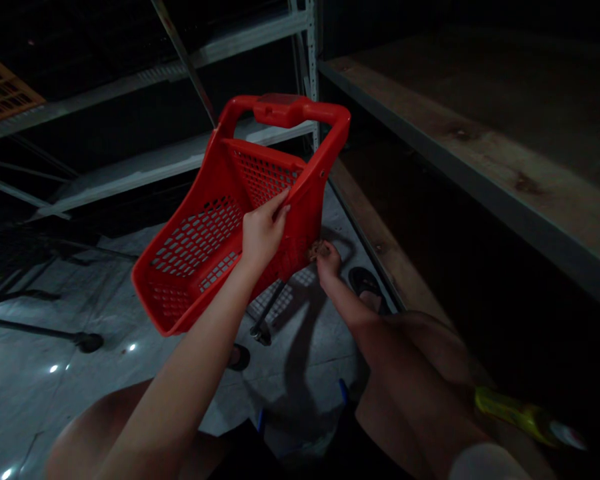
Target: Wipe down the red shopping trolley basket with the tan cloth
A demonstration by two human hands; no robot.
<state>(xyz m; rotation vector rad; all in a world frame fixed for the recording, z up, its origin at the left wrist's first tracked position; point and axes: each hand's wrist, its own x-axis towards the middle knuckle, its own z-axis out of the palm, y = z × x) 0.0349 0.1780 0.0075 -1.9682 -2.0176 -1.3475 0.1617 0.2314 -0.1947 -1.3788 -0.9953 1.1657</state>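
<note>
A red plastic shopping cart (305, 230) with perforated basket walls stands on the floor in front of me. My left hand (264, 230) is closed on the cart's near side rim, thumb and fingers pinching it below the handle (280, 110). Lower down, my right hand (329, 259) is closed around a small brown crumpled wad (316, 251), which is against or very near the cart's outer side. The wad's exact kind is too dark to make out. Under the basket, a dark leg ends in a caster wheel (261, 333).
Metal shelving (180, 163) runs behind the cart, with an orange crate (3, 90) at the far left. A wooden shelf (480, 147) stands close on my right. A yellow-green bottle (515, 413) lies at lower right. Another caster wheel (89, 342) shows at left.
</note>
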